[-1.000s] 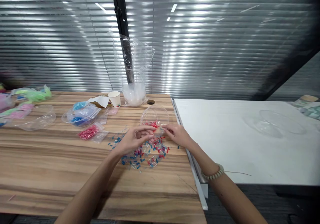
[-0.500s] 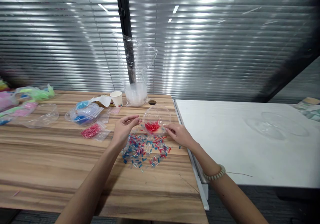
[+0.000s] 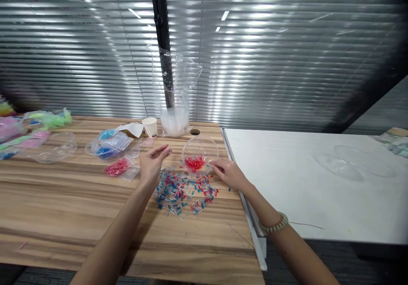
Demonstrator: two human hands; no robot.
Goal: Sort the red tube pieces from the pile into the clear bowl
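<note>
A clear plastic bowl [image 3: 208,145] with red tube beads [image 3: 194,163] gathered in its bottom is at the far side of the bead pile. Thumb and fingers of my right hand [image 3: 230,174] pinch its right edge. My left hand [image 3: 153,164] is to the left of the bowl, apart from it. Its fingertips are drawn together in a pinch, and whether anything tiny is between them I cannot make out. Below both hands, a loose spread of blue, red and clear tube beads [image 3: 181,193] lies on the wooden table [image 3: 79,217].
Left of the pile lie a bag of pink-red beads [image 3: 117,167] and a clear dish with blue bead bags [image 3: 108,145]. A paper cup [image 3: 150,127] and bagged stacked bowls [image 3: 174,121] stand behind. A white table [image 3: 287,200] adjoins on the right, bearing clear lids [image 3: 342,166].
My left hand has drawn back to the left, away from the bowl's edge. My right hand stays at the bowl. The view has shifted slightly.
</note>
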